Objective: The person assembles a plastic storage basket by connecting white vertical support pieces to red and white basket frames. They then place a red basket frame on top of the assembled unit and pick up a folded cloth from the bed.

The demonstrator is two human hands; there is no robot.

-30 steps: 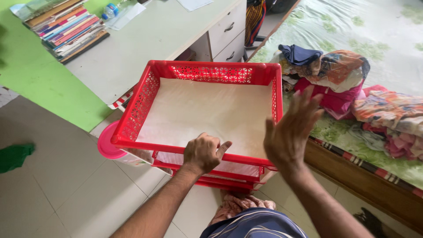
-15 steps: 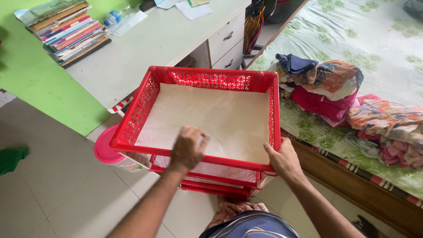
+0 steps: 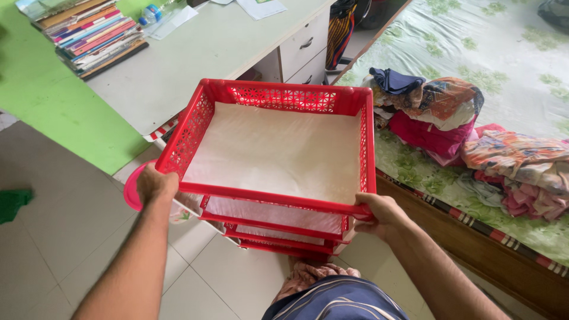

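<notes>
Left hand (image 3: 156,184): closed round the near left corner of the red basket's rim, fingers wrapped over the edge.
Right hand (image 3: 381,214): gripping the near right corner of the same rim, thumb on top.
Red basket (image 3: 278,95): top tier of a stacked red rack, lined with a white sheet (image 3: 275,151), held level between both hands above the lower tiers (image 3: 278,234).
Below: tiled floor (image 3: 53,237), a pink round lid or bowl (image 3: 131,192) just beside the left corner of the rack.
Left side: desk (image 3: 195,53) with a stack of books (image 3: 95,35) at its far left corner.
Right side: bed (image 3: 504,65) with folded clothes (image 3: 435,112) near its edge.
Doing it well: I judge an even grip at both corners matters, keeping the basket flat so the liner stays put and the tier lines up squarely with those beneath.
</notes>
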